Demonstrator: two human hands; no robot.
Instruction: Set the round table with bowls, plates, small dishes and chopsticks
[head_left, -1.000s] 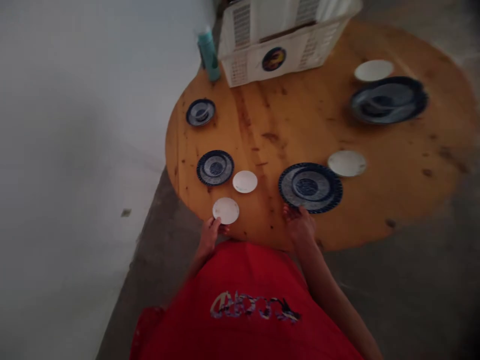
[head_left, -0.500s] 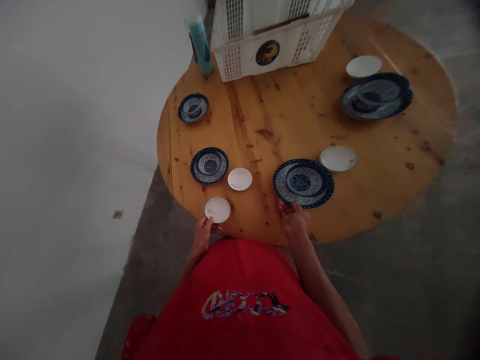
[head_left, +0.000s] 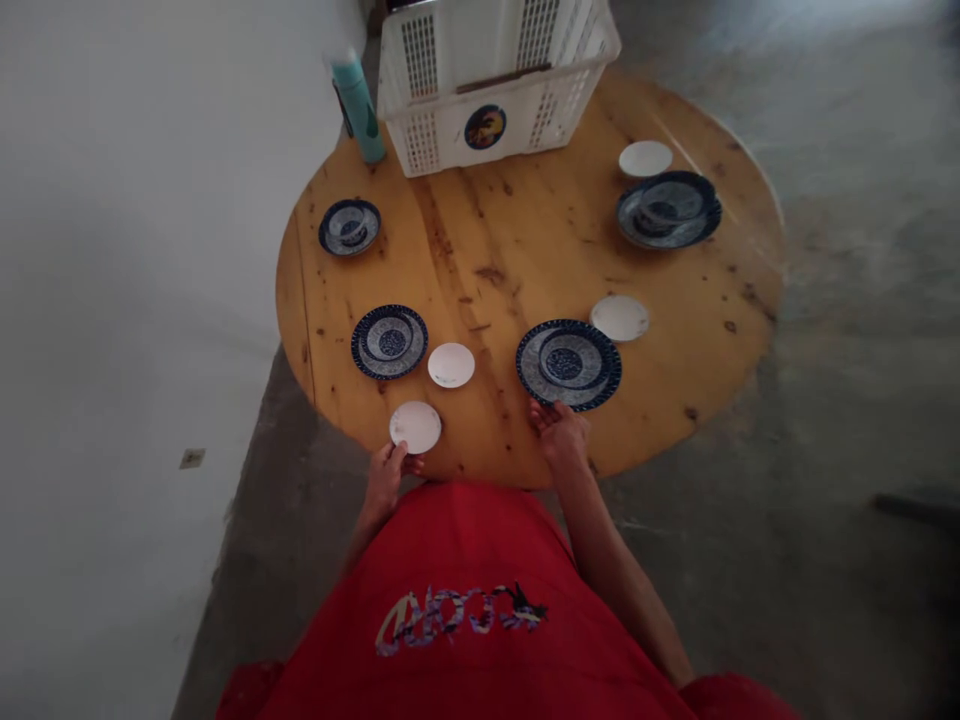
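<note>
My left hand (head_left: pixel 386 475) pinches the front-left rim of a small white plate (head_left: pixel 416 427) at the table's near edge, thumb on top. My right hand (head_left: pixel 561 435) is at the front rim of a large blue-and-white patterned plate (head_left: pixel 568 365). Its fingers are loosely spread and partly curled, and I cannot tell if they touch the rim. A smaller patterned dish appears to sit in the middle of that plate. Between the hands lies a small white dish (head_left: pixel 451 366). Left of it is another blue patterned plate (head_left: pixel 390 342).
The round wooden table (head_left: pixel 487 225) bears a white plate (head_left: pixel 620 318), stacked blue dishes (head_left: pixel 669 210) with a white dish (head_left: pixel 645 158) behind, and a small blue dish stack (head_left: pixel 350 227). At the back stand a white plastic crate (head_left: pixel 450 145) and a teal bottle (head_left: pixel 358 110). A wall (head_left: pixel 127 300) borders the left.
The camera view has shifted, so the table and everything on it appear further left. Both hands keep nearly the same places relative to the plates.
</note>
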